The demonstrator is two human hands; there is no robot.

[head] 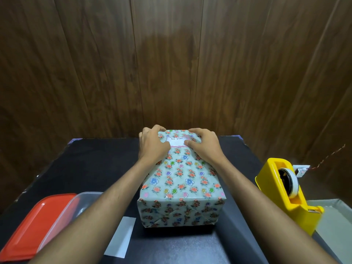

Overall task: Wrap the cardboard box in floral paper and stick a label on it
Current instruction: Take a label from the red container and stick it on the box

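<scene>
Wall: dark wood panels [171,63] fill the whole back of the view, rising straight up behind the table.
Table: black top [95,168], and everything sits on it.
Box: the cardboard box [181,180] stands in the middle of the table, fully covered in floral paper — pale green with orange, blue and yellow flowers, the near end folded shut in neat triangles.
Tape dispenser: yellow, heavy-looking tape dispenser [285,193] at the right edge of the table, well apart from the box, a roll of tape sitting in it.
Red lid: a red lid [38,225] lies flat at the near left corner, just beside a clear container.
Clear container: the clear tub [83,202] sits partly under the left forearm.
Grey tray: a pale tray [331,221] peeks in at the right, behind the dispenser.
Left hand: left hand [152,145] is on the far left top of the box, fingers curled over the far edge, thumb pressing the label's left end.
Right hand: right hand [204,144] mirrors it on the far right — fingers spread on the paper, thumb on the label's right end.
Paper strip: a white backing strip [122,237] lies near the box's front left corner.
Label: white label [176,141] on the far top of the box, handwriting on it, pinned between both thumbs.
</scene>
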